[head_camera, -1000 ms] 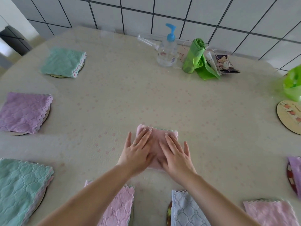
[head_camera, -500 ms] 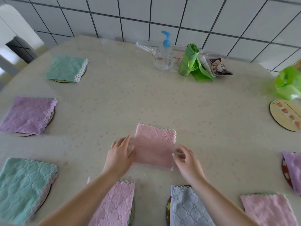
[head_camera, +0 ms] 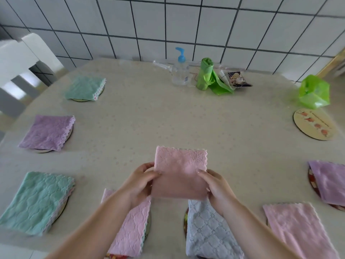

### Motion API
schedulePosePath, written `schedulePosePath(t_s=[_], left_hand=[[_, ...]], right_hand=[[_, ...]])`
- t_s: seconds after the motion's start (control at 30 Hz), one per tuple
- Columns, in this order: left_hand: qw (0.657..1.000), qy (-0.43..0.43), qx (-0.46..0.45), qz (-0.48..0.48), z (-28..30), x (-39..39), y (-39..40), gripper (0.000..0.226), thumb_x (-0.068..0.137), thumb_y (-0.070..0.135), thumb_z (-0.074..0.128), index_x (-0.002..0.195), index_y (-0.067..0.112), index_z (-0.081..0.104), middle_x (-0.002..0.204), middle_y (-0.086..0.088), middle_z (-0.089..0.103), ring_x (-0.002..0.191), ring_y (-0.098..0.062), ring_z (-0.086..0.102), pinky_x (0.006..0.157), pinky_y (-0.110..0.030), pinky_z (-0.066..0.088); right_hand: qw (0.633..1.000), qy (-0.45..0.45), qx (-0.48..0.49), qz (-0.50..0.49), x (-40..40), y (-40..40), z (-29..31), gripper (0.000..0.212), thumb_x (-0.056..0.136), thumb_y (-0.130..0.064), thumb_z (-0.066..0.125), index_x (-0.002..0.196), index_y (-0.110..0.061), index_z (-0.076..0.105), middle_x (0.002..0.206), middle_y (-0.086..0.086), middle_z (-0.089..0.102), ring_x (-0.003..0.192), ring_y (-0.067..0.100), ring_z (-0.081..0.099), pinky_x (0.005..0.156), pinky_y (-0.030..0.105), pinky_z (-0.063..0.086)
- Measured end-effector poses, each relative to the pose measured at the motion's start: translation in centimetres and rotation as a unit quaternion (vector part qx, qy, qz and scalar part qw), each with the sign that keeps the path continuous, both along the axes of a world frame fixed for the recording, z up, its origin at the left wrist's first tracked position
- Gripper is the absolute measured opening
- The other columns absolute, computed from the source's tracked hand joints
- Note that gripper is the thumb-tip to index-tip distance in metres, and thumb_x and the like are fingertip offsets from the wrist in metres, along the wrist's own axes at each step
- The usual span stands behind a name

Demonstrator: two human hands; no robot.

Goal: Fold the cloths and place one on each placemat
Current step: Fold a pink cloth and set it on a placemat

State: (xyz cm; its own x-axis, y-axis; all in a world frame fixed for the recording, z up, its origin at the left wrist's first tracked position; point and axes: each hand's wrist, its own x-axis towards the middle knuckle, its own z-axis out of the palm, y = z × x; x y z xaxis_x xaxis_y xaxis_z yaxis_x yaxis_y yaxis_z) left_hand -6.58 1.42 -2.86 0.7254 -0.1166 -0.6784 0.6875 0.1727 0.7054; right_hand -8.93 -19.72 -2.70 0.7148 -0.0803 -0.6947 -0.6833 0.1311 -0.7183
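A folded pink cloth (head_camera: 180,171) is held up off the table in front of me. My left hand (head_camera: 141,181) grips its left edge, thumb on top. Its right edge is pinched by my right hand (head_camera: 217,185). Folded cloths lie on round placemats around the table: green (head_camera: 85,87) at far left, purple (head_camera: 47,132) below it, green (head_camera: 36,201) at near left, pink (head_camera: 130,225) and grey (head_camera: 209,232) under my arms, pink (head_camera: 298,230) at near right, purple (head_camera: 329,181) at right. One bare placemat (head_camera: 315,124) with a fruit print lies at far right.
At the table's back stand a pump bottle (head_camera: 180,71), a roll of green bags (head_camera: 205,73) and a small packet (head_camera: 237,80). A crumpled green bag (head_camera: 314,92) sits just beyond the bare placemat. A white chair (head_camera: 20,66) stands at left. A tiled wall backs the table.
My hands went from pressing the pink cloth flat, to its two sides, and now hold it lifted off the table. The view has tilted up.
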Motion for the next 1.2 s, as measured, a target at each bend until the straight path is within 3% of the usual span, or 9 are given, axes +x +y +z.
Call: schedulePosePath(t_s=[0.1, 0.2, 0.3, 0.4, 0.57, 0.7, 0.87, 1.1, 1.2], left_hand=[[0.999, 0.004, -0.034, -0.014, 0.8, -1.7, -1.3, 0.029, 0.088, -0.001, 0.054, 0.115, 0.011, 0.055, 0.102, -0.014, 0.071, 0.085, -0.023, 0.067, 0.067, -0.032, 0.055], [0.997, -0.008, -0.062, -0.039, 1.9, -3.4, -3.7, 0.034, 0.086, -0.002, 0.055, 0.118, 0.01, 0.056, 0.109, -0.018, 0.068, 0.095, -0.028, 0.066, 0.073, -0.035, 0.056], [0.993, -0.022, -0.068, -0.098, 2.8, -5.4, -7.8, 0.035, 0.081, 0.007, 0.063, 0.116, 0.005, 0.061, 0.111, -0.019, 0.067, 0.101, -0.03, 0.064, 0.084, -0.038, 0.052], [0.99, -0.027, -0.065, -0.121, 3.0, -7.7, -13.4, 0.025, 0.092, 0.011, 0.051, 0.114, 0.004, 0.062, 0.11, -0.018, 0.068, 0.101, -0.03, 0.064, 0.084, -0.038, 0.052], [0.988, -0.031, -0.086, -0.126, 2.8, -13.1, -25.6, 0.025, 0.092, 0.011, 0.049, 0.111, 0.002, 0.062, 0.111, -0.019, 0.067, 0.094, -0.027, 0.065, 0.073, -0.031, 0.055], [0.991, -0.018, -0.091, -0.101, 2.2, -17.7, -34.4, 0.025, 0.093, 0.01, 0.049, 0.115, 0.003, 0.059, 0.114, -0.019, 0.066, 0.1, -0.027, 0.063, 0.077, -0.032, 0.055], [0.995, -0.012, -0.055, -0.081, 2.5, -20.0, -40.6, 0.021, 0.093, 0.011, 0.051, 0.11, 0.005, 0.062, 0.104, -0.014, 0.071, 0.093, -0.023, 0.068, 0.076, -0.034, 0.056], [0.998, 0.01, -0.043, -0.047, 2.0, -18.3, -43.2, 0.017, 0.093, 0.01, 0.051, 0.106, 0.006, 0.062, 0.099, -0.01, 0.071, 0.086, -0.018, 0.068, 0.075, -0.031, 0.053], [0.997, 0.015, -0.048, -0.054, 1.5, -16.3, -43.7, 0.02, 0.094, 0.009, 0.05, 0.11, 0.005, 0.061, 0.107, -0.013, 0.07, 0.091, -0.02, 0.067, 0.077, -0.03, 0.054]], right_hand=[[0.998, -0.014, 0.055, -0.016, -2.5, -1.9, 0.7, 0.019, 0.089, -0.023, 0.059, 0.077, -0.009, 0.054, 0.075, 0.011, 0.049, 0.067, 0.021, 0.046, 0.056, 0.03, 0.033], [0.995, -0.052, 0.075, -0.038, -5.3, -4.5, 1.4, 0.012, 0.091, -0.018, 0.057, 0.087, -0.008, 0.053, 0.073, 0.008, 0.057, 0.061, 0.018, 0.052, 0.056, 0.032, 0.036], [0.992, -0.085, 0.076, -0.051, -8.4, -8.0, 2.4, 0.019, 0.091, -0.017, 0.057, 0.11, -0.018, 0.056, 0.092, 0.005, 0.073, 0.077, 0.02, 0.068, 0.06, 0.032, 0.049], [0.991, -0.11, 0.032, -0.072, -11.7, -13.1, 2.5, 0.031, 0.09, -0.019, 0.06, 0.116, -0.033, 0.053, 0.1, 0.002, 0.073, 0.091, 0.02, 0.069, 0.064, 0.034, 0.054], [0.983, -0.157, -0.031, -0.093, -18.0, -24.9, 2.4, 0.04, 0.092, -0.012, 0.054, 0.125, -0.035, 0.049, 0.099, 0.005, 0.073, 0.094, 0.023, 0.068, 0.087, 0.045, 0.05], [0.981, -0.158, -0.05, -0.103, -22.4, -33.5, 2.5, 0.046, 0.092, -0.016, 0.055, 0.128, -0.041, 0.044, 0.098, 0.003, 0.073, 0.095, 0.028, 0.067, 0.091, 0.045, 0.049], [0.983, -0.146, -0.059, -0.099, -24.4, -39.3, 2.6, 0.041, 0.092, -0.017, 0.054, 0.107, -0.055, 0.055, 0.075, -0.002, 0.067, 0.076, 0.023, 0.059, 0.072, 0.039, 0.045], [0.987, -0.125, -0.032, -0.1, -21.7, -41.9, 1.7, 0.038, 0.093, -0.011, 0.051, 0.114, -0.043, 0.056, 0.07, -0.008, 0.066, 0.07, 0.017, 0.055, 0.064, 0.03, 0.041], [0.987, -0.124, -0.025, -0.103, -20.1, -42.3, 1.4, 0.036, 0.093, -0.011, 0.051, 0.117, -0.038, 0.056, 0.076, 0.001, 0.063, 0.074, 0.022, 0.048, 0.065, 0.032, 0.036]])
